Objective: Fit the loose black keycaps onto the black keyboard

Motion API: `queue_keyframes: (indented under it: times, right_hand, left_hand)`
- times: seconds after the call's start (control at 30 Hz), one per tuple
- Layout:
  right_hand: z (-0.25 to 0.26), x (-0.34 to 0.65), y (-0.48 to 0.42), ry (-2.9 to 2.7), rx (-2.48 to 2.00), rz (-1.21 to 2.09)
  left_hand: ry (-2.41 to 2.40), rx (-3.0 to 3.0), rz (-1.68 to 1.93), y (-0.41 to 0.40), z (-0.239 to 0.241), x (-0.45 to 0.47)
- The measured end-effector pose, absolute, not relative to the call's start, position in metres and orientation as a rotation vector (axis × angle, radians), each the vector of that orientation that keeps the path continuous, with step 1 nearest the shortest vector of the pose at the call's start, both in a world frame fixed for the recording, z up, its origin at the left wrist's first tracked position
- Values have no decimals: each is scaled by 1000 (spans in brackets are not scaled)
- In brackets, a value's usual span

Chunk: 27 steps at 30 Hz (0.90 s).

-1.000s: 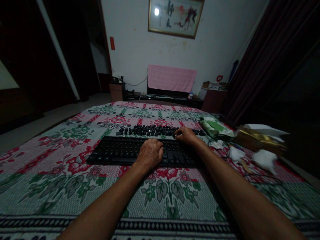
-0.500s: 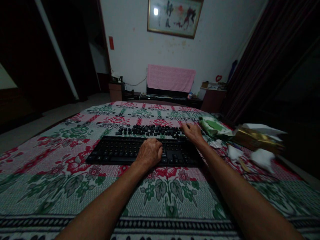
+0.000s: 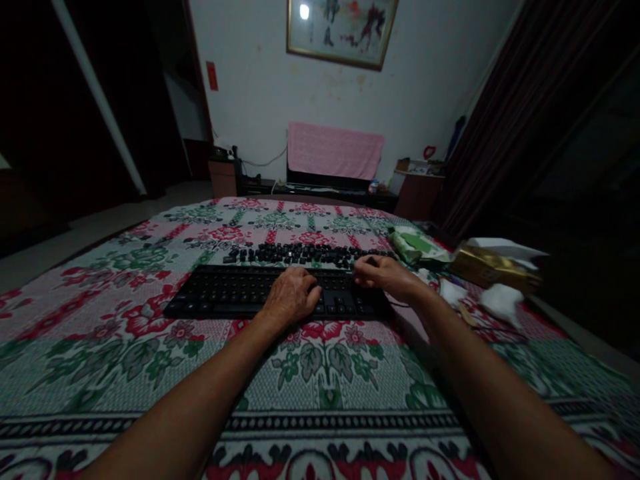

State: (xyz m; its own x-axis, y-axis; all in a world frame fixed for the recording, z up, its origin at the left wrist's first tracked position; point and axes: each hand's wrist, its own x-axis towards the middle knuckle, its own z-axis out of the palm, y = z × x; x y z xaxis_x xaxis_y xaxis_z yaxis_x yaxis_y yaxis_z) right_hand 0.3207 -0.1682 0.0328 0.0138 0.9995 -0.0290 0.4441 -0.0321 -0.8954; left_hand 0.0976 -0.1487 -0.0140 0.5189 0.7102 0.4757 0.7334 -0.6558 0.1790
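A black keyboard (image 3: 245, 308) lies on the patterned cloth, many of its key positions bare. My left hand (image 3: 293, 293) rests palm down on its middle, thumb apart from the fingers and nothing held. Over the keyboard's right part, my right hand (image 3: 380, 275) has its fingers pinched together. A small dark keycap (image 3: 371, 262) shows between them, though partly hidden. Behind the keyboard's back edge, loose black keycaps (image 3: 300, 253) lie in a long scattered band.
To the right are a green-and-white tissue pack (image 3: 417, 245), a golden box (image 3: 493, 267) with white paper in it and crumpled white tissues (image 3: 501, 301). The floral cloth (image 3: 320, 393) covers the table. Beyond stands a screen under a pink towel (image 3: 334, 150).
My right hand has come back from the loose keycaps to the keyboard's right part, its fingers now pinched. My left hand stays on the keyboard. The view has shifted slightly.
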Motion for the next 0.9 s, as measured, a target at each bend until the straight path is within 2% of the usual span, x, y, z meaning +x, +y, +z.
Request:
queue_keyframes:
  times: [0.13, 0.9]
  right_hand:
    - [35, 334, -179, -1543, -1506, 1110]
    - [40, 327, -191, -1699, -1682, 984]
  left_hand:
    - [-1283, -2701, -796, -149, -14, 98]
    - [-1291, -2701, -797, -147, -16, 97]
